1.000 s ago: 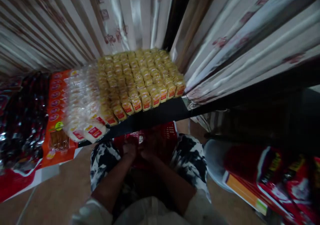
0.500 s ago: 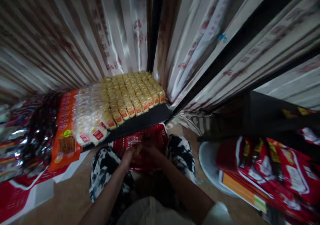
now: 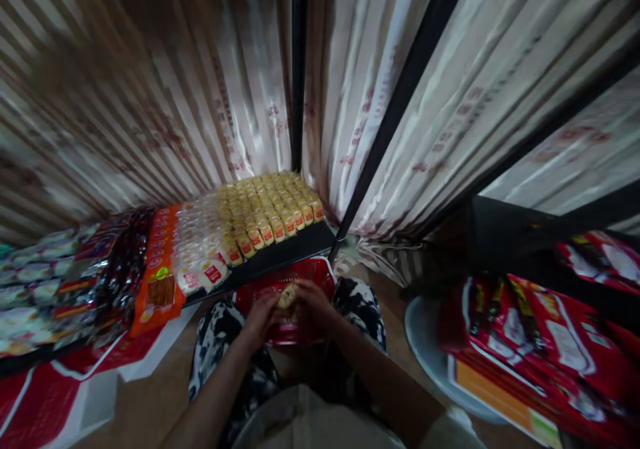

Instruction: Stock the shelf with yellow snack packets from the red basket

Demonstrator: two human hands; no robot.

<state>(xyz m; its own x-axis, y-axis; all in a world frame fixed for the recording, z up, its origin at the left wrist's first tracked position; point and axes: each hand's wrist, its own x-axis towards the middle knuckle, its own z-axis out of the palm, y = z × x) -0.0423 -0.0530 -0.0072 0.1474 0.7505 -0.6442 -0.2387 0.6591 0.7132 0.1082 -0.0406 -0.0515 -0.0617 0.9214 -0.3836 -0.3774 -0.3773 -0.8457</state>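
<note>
Both my hands meet over a red plastic basket (image 3: 323, 269) that stands between my knees. A small pale-yellow wrapped snack (image 3: 287, 296) is pinched between them. My left hand (image 3: 263, 314) closes on its left side, and my right hand (image 3: 311, 300) grips it from the right. Blur and dim light hide the exact fingertips and the snack's label. Just beyond the basket, rows of yellow wrapped snacks (image 3: 270, 209) cover the corner of a black low shelf (image 3: 295, 249).
Left along the shelf lie white packets (image 3: 200, 242), an orange bag (image 3: 163, 262) and dark shiny packets (image 3: 123, 262). Striped curtains (image 3: 240, 102) and black poles (image 3: 380, 129) rise behind. Right of me, red packages (image 3: 550, 329) stand near a grey basin (image 3: 425, 342).
My hands have risen slightly out of the basket, and the pale-yellow snack now shows between them. The camera view has shifted, so the shelf goods appear lower and those at left further right.
</note>
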